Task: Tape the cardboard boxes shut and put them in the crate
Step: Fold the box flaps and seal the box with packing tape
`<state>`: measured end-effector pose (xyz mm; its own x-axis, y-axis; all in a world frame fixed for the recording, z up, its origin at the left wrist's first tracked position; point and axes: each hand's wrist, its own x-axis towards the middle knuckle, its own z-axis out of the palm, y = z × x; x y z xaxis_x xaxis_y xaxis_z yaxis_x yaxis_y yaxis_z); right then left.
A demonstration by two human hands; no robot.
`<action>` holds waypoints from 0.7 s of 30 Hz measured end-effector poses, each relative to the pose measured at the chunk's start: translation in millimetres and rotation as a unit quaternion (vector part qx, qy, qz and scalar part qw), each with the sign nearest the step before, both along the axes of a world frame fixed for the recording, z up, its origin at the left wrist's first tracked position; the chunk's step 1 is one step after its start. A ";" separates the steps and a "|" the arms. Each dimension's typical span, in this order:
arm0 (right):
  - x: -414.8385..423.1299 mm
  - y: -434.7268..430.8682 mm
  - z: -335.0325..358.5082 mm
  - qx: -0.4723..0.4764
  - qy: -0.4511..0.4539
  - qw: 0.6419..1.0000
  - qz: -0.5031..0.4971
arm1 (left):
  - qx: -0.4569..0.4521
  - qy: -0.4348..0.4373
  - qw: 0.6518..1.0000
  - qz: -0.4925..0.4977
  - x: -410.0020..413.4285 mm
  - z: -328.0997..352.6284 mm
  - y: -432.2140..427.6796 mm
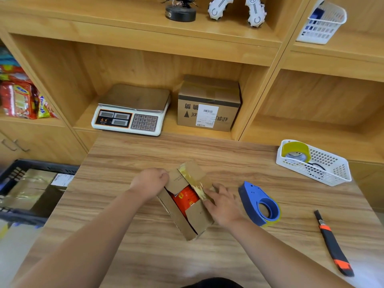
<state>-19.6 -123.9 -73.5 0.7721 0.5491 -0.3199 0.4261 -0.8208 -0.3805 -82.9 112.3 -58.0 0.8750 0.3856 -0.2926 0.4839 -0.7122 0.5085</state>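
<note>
**L hand (149, 181), R hand (223, 202) on cardboard box (198, 214)**

Box sits mid table (145, 256). L curls round far-left flap; R fingers flat, pressing right flap. Inside, red contents (186, 199) show, so prob flap-closing step. Next: fold flush, grab tape dispenser (259, 206) beside R hand. To table's left: crate (47, 166).

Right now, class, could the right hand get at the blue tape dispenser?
Probably yes: the blue tape dispenser lies just beside the right hand, nothing between them; the hand need only leave the cardboard box.
</note>
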 end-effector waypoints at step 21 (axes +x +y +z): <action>28.2 -4.5 -0.9 0.102 0.152 0.982 -0.054 | 0.078 -0.076 0.994 0.005 -26.9 -29.6 -24.6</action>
